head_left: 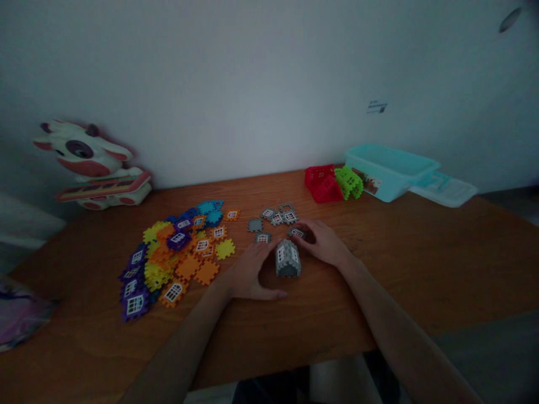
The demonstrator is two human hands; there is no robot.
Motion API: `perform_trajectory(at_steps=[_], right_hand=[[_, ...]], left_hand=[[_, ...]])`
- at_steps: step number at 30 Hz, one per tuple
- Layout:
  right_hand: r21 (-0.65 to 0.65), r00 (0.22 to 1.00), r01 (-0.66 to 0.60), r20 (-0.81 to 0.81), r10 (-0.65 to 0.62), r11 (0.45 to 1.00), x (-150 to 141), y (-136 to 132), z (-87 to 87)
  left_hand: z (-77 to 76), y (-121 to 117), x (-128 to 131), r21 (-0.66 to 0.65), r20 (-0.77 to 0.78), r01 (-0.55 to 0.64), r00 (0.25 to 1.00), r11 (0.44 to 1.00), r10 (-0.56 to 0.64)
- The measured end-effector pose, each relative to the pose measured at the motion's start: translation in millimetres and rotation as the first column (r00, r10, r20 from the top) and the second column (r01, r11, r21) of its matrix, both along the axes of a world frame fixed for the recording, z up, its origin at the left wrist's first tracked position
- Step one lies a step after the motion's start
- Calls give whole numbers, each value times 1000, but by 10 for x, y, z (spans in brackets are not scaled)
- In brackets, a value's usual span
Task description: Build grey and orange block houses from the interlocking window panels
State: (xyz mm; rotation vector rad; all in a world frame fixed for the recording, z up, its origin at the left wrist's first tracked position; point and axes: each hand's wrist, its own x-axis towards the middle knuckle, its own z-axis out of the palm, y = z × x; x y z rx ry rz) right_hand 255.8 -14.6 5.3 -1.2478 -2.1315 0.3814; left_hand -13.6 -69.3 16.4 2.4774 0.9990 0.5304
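A small grey model house [288, 259] of interlocking plastic window tiles stands on the wooden table [295, 331]. My left hand [250, 273] lies open beside its left side, with the fingers and thumb spread around its base. My right hand [322, 242] arches just behind the house, its fingertips on a grey window tile [297, 232]. I cannot tell whether that tile is held. Several loose grey tiles [275, 217] lie behind my hands. A large spread of orange, yellow, purple and blue tiles [185, 249] lies left of my left hand.
A red tile model [323, 184] and a green tile model [348, 182] sit at the back by a turquoise plastic box [389, 171], with its lid [444, 189] to the right. A cow-shaped toy [90, 160] leans at the back left against the white wall.
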Motion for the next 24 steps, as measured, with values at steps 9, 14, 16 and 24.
perform_trajectory(at_steps=[9,14,16,24], right_hand=[[35,1000,6,13,-6,999,-2,6,-16],[64,997,12,80,-17,998,31,27,-33],[72,993,12,116,-20,997,42,32,-24],[64,985,19,168,-29,998,45,38,22]], left_hand=[[-6,29,28,21,2,-45,999,999,45],[4,52,42,3,15,-113,994,994,113],[-18,69,32,-1,24,-126,992,992,126],[-91,127,-3,-19,74,-155,985,988,156]])
